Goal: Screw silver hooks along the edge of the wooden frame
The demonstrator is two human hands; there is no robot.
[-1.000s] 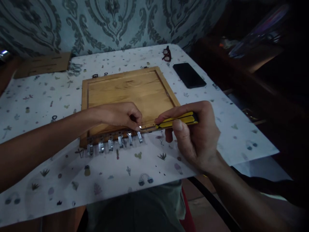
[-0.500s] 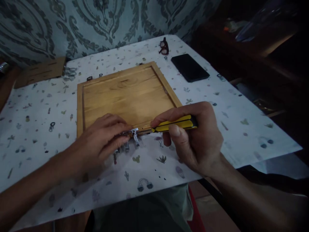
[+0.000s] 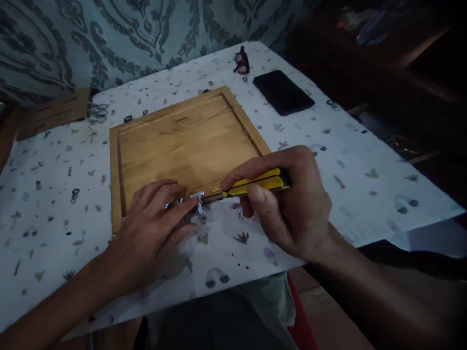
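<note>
A wooden board with a raised frame (image 3: 164, 146) lies flat on the table. Along its near edge sits a shiny metal hook rack (image 3: 200, 210), partly covered by my left hand (image 3: 156, 209), whose fingers press on it from above and in front. My right hand (image 3: 292, 204) is wrapped round a screwdriver with a yellow and black handle (image 3: 262, 182), index finger stretched along it. The screwdriver points left toward the board's near edge, just right of the rack. Its tip is too small to make out.
A patterned white cloth (image 3: 350, 184) covers the table. Behind the board are dark-framed glasses (image 3: 242, 61) and a black phone (image 3: 283, 92). At the back left lies a brown cardboard piece (image 3: 54, 113) beside a small clear plastic bundle (image 3: 98, 113). A patterned curtain (image 3: 138, 34) hangs behind.
The view has shifted slightly. My left hand's fingers have moved on the hook rack, with the index finger now nearer its right end. My right hand keeps the screwdriver in much the same place.
</note>
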